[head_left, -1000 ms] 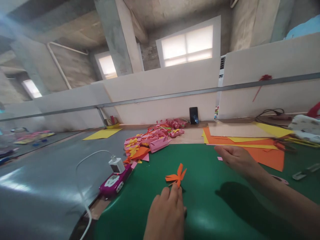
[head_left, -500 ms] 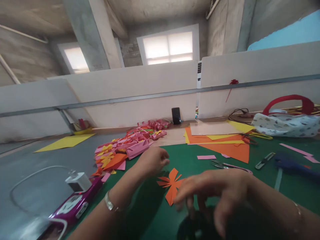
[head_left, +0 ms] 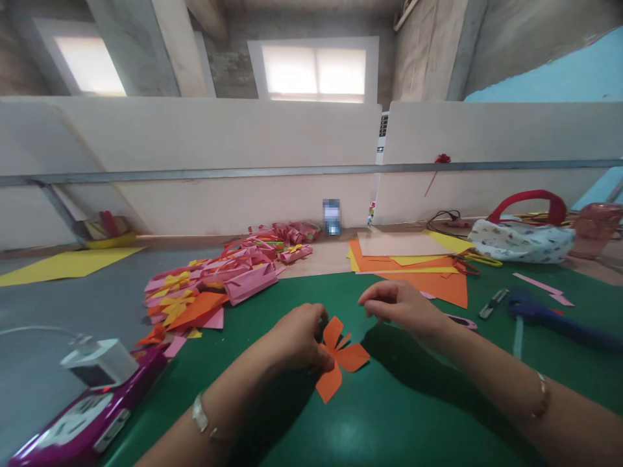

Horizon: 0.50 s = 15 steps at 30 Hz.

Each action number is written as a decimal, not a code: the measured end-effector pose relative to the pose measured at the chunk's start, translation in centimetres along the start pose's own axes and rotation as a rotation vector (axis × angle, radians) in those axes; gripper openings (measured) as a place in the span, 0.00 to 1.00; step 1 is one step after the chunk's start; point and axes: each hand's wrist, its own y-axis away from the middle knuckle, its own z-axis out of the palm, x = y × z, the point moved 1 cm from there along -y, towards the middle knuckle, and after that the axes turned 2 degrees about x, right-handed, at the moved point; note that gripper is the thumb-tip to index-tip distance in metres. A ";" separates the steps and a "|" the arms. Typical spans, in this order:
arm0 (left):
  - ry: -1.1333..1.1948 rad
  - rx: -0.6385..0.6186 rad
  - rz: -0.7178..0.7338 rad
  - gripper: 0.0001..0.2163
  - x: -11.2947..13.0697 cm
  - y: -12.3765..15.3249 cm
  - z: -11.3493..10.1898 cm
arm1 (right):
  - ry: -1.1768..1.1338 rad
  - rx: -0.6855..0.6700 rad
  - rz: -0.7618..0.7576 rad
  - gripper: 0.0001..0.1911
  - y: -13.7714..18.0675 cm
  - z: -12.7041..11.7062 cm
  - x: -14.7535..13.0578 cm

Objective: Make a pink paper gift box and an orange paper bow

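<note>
An orange paper flower [head_left: 353, 357] with wide petals lies just over the green mat in front of me. My left hand [head_left: 304, 337] grips its left side between thumb and fingers, hiding part of the flower. To the upper right, apart from the flower, my right hand [head_left: 396, 301] hovers over the mat with thumb and fingertips bent together. Whatever might be between those fingertips is too small to see. Behind the right wrist, the pink handle [head_left: 462, 322] of a pair of scissors shows; the blades are hidden.
Pink, orange and yellow paper pieces [head_left: 250, 282] are heaped at left. A purple power strip [head_left: 102, 412] with a white charger [head_left: 100, 363] sits near left. A paper stack [head_left: 438, 285], a cutter knife [head_left: 493, 304], a blue glue gun [head_left: 549, 318] and a cloth bag [head_left: 523, 240] are at right.
My left hand has come onto the orange flower and gripped it. My right hand has lifted away from it, its fingers drawing together. The view has shifted and levelled; the phone screen is lit.
</note>
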 end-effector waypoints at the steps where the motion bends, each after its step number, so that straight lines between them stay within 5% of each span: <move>1: 0.036 -0.027 -0.013 0.18 -0.1 -0.1 0.1 | -0.003 0.001 0.032 0.07 -0.1 0.1 0.3; 8: 0.245 -0.157 -0.012 0.03 -0.4 -0.5 0.9 | 0.039 0.083 0.056 0.05 -0.5 -0.3 0.8; 15: 0.359 -0.101 0.083 0.10 0.8 -0.3 0.7 | 0.098 0.004 0.006 0.07 0.0 0.4 -0.2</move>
